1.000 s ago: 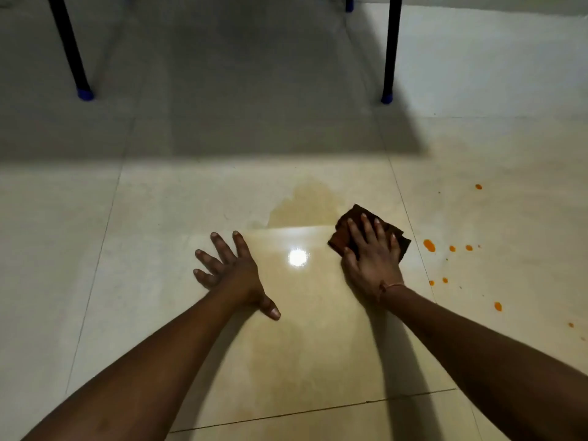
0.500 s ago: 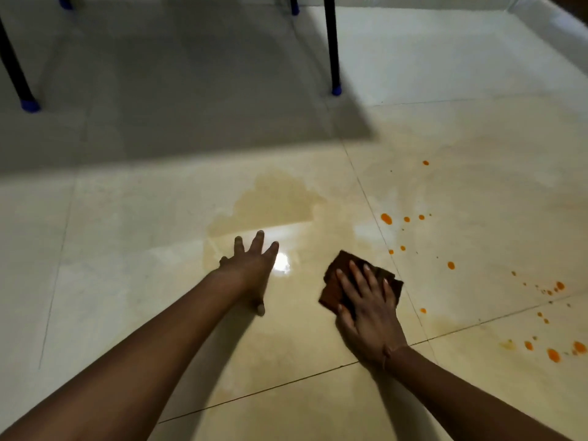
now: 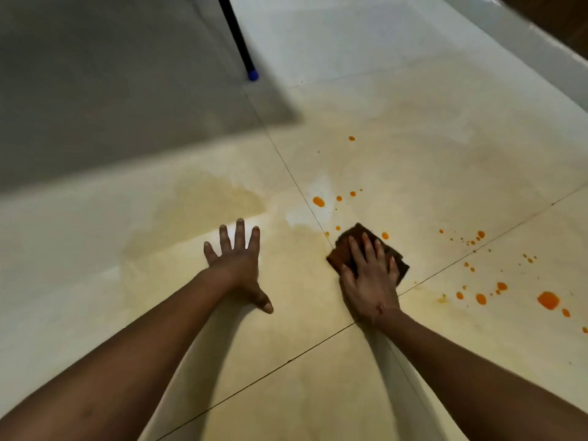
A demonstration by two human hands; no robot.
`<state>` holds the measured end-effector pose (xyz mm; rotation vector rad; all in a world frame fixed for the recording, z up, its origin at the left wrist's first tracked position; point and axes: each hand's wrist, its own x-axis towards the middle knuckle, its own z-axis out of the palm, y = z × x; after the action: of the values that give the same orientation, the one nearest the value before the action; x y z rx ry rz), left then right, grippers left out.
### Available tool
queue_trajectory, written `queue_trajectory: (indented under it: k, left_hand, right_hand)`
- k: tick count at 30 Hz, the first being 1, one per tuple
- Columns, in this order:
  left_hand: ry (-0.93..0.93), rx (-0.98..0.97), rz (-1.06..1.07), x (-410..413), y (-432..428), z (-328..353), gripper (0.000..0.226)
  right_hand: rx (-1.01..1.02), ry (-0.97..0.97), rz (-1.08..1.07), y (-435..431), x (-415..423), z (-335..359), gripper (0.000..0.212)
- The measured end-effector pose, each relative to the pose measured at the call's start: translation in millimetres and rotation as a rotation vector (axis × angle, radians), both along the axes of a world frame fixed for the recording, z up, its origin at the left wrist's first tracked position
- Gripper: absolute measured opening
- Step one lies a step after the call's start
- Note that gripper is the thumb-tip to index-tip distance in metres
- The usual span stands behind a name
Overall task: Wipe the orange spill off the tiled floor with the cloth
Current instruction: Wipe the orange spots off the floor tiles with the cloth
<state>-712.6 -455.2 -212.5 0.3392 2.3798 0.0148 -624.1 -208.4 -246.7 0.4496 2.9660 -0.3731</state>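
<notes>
The tiled floor (image 3: 413, 100) fills nearly everything I see, pale cream and glossy, with thin dark joint lines crossing it. A broad grey shadow (image 3: 111, 74) lies over it from 9 to 12 o'clock. A dull yellowish smear (image 3: 203, 202) spreads over the tile around 10 o'clock of my left grip and runs on under both my arms.

At 12 o'clock a thin black furniture leg (image 3: 237, 36) slants down to a blue foot cap (image 3: 253, 76) on the floor.

The orange spill (image 3: 548, 300) is scattered as separate drops from 1 to 4 o'clock of the cloth. The biggest blob sits far out at 4 o'clock, and a smaller one (image 3: 318, 201) is close by at 11 o'clock, just beside a joint line.

The cloth (image 3: 339, 251), dark reddish brown and folded, lies flat on the floor where two joint lines meet, at 3 o'clock of my left grip and well apart from it.

My right grip (image 3: 370, 281) lies flat on top of the cloth, fingers (image 3: 353, 253) straight and slightly spread, pressing down rather than clutching, with the forearm reaching in from 5 o'clock.

My left grip (image 3: 237, 265) rests palm down on bare tile, spread wide and holding nothing, thumb out toward 5 o'clock, forearm coming in from 7 o'clock.
</notes>
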Motion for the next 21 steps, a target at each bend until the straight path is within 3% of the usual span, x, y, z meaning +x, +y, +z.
queue_trajectory:
  k: [2, 7, 11, 12, 14, 17, 19, 21]
  left_hand:
    - [-0.036, -0.089, 0.028, -5, 18, 1, 0.169]
    - [-0.086, -0.215, 0.126, -8, 47, 2, 0.175]
    - [-0.118, -0.190, 0.169, -10, 47, -2, 0.178]
    - [-0.130, -0.183, 0.176, -10, 46, -2, 0.178]
    - [-0.139, -0.156, 0.167, -11, 46, -3, 0.178]
    - [-0.141, -0.073, 0.138, -10, 36, 0, 0.177]
    - [-0.139, -0.049, 0.114, -11, 30, 5, 0.176]
    - [-0.147, -0.054, 0.105, -12, 32, 6, 0.176]
  right_hand:
    - [-0.017, -0.005, -0.057, -8, -20, -3, 0.067]
    - [-0.046, 0.027, 0.227, 4, 61, 2, 0.067]
    - [0.008, 0.044, -0.223, 46, -36, -3, 0.069]
    - [0.002, 0.030, -0.247, 32, -67, 0, 0.068]
    - [0.030, 0.071, -0.064, -13, -91, -4, 0.065]
    - [-0.052, 0.073, 0.344, -50, -21, -3, 0.068]
    - [-0.082, 0.070, 0.371, -12, 25, 3, 0.070]
    - [-0.036, 0.073, 0.178, 42, 3, 2, 0.068]
